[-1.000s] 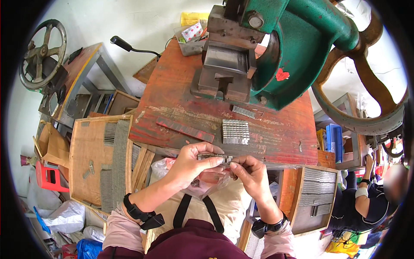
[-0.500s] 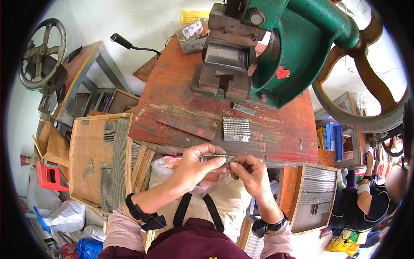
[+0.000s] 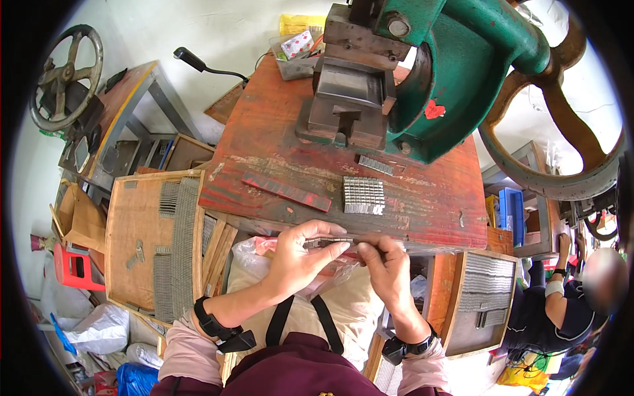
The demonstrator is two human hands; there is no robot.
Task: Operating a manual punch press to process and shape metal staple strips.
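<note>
Just off the near edge of the red-brown wooden bench (image 3: 422, 204), my left hand (image 3: 297, 261) is closed around a thin row of small metal pieces (image 3: 323, 243), pinched between thumb and fingers. My right hand (image 3: 388, 269) pinches at the right end of that row, its fingertips close to those of the left. Beyond the hands, a block of small silvery metal pieces (image 3: 362, 195) stands in tight rows on the bench. A shorter row of such pieces (image 3: 376, 165) lies farther back. To the left rests a long red bar (image 3: 286, 191).
A green press (image 3: 485, 79) with a steel die bed (image 3: 350, 86) fills the far side. Wooden trays of metal pieces stand left (image 3: 135, 224) and right (image 3: 492, 336). A large handwheel (image 3: 558, 178) juts out at right. A person (image 3: 548, 310) works at far right.
The held row sits flatter and shows less of its face between my hands. My right fingertips have shifted slightly right. The bench and press appear marginally shifted as the view moves.
</note>
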